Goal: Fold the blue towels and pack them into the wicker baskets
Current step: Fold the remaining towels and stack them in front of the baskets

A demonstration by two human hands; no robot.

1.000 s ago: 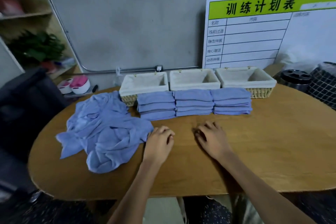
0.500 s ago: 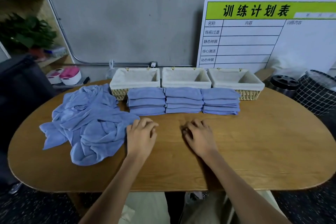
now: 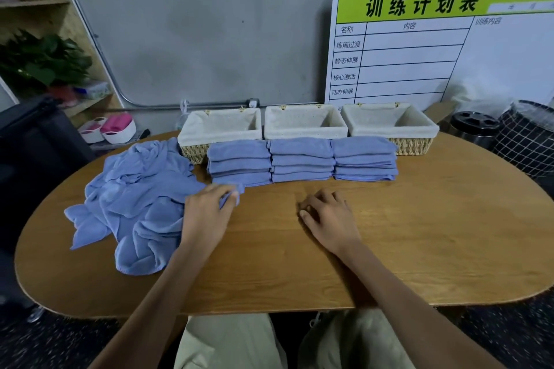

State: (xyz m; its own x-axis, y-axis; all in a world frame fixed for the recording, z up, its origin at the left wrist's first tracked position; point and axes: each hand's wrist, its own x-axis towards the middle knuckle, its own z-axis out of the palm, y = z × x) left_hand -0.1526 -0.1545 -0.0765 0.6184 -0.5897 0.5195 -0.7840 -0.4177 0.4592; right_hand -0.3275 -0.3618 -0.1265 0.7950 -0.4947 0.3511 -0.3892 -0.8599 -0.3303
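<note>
The left hand (image 3: 208, 213) pinches a corner of the loose towels (image 3: 135, 207) heaped at the desk's (image 3: 419, 234) left. The right hand (image 3: 328, 216) rests flat, fingers relaxed. Three folded stacks (image 3: 301, 160) sit just before three baskets (image 3: 305, 123) on the far side.

Two bare arms come up from the bottom of the frame. No sleeves show on them. The left hand (image 3: 207, 213) and the right hand (image 3: 328, 216) wear no gloves, rings or watch. At the bottom middle of the frame you can see the person's legs in light tan pants (image 3: 230, 341). The cloth looks soft and a bit wrinkled.
</note>
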